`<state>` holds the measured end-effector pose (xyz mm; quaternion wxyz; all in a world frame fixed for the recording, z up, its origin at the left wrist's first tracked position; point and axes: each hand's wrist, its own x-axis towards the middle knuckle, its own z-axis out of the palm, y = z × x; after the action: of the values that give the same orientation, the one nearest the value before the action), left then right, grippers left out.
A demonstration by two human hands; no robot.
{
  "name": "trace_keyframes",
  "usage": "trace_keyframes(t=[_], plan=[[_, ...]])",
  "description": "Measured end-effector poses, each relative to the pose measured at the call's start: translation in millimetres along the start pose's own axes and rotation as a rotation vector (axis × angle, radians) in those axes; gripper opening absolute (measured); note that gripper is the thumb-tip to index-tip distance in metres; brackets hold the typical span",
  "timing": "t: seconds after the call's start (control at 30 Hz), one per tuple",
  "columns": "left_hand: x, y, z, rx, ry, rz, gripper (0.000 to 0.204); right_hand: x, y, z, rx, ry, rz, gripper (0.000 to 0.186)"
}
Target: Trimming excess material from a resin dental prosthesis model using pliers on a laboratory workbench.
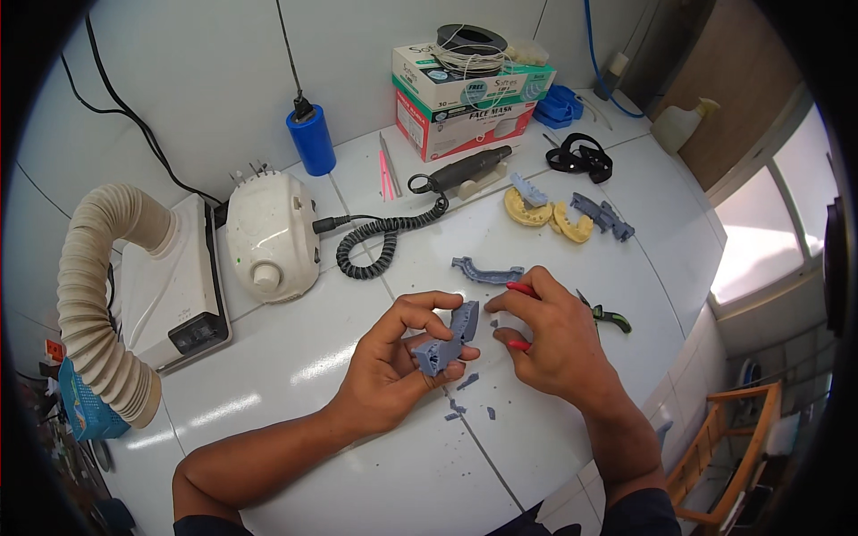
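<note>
My left hand [380, 362] grips a grey-blue dental model piece [436, 355] between thumb and fingers, tilted above the white table. Just to its right, my right hand [563, 344] is closed around small red-handled pliers [518, 345]. Their jaws are hard to make out and look apart from the model. Below the hands lie broken grey-blue bits [467, 381] and crumbs. A curved grey-blue arch piece [487, 272] rests just beyond the hands. Farther back are a yellow dental cast [527, 213] with a grey-blue piece on it, a second yellow cast [572, 225] and another grey-blue piece [606, 217].
Green-and-black pliers [613, 319] lie right of my right hand. A black handpiece [465, 170] with a coiled cord joins a white control box [268, 234]. At left stands a machine with a ribbed hose [94, 268]. Stacked boxes [465, 112] and a blue cylinder [311, 141] stand behind.
</note>
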<state>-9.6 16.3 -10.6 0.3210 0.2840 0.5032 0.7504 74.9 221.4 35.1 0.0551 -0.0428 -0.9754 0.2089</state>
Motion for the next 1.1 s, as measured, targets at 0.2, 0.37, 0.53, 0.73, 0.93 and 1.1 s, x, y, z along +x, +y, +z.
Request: trace_keyframes(t=[0.2, 0.37, 0.53, 0.73, 0.93, 1.1], plan=[[0, 8, 0, -0.02, -0.057, -0.049, 0.032, 3, -5, -20, 0.352, 0.243, 0.047, 0.067], [2, 2, -5, -0.253, -0.082, -0.126, 0.022, -8, 9, -28, 0.356, 0.503, -0.17, 0.053], [2, 3, -3, -0.257, -0.073, -0.119, 0.019, -43, -2, -18, 0.623, 0.547, -0.04, 0.048], [0, 3, -4, -0.335, -0.057, -0.152, 0.018, -95, 1, 15, 0.705, 0.587, 0.158, 0.061], [-3, 2, -4, -0.385, -0.019, -0.184, 0.019, -145, 6, 18, 0.396, 0.578, 0.066, 0.058], [-10, 5, 8, -0.502, -0.069, -0.333, 0.025, -167, -1, 22, 0.199, 0.6, 0.069, 0.058]])
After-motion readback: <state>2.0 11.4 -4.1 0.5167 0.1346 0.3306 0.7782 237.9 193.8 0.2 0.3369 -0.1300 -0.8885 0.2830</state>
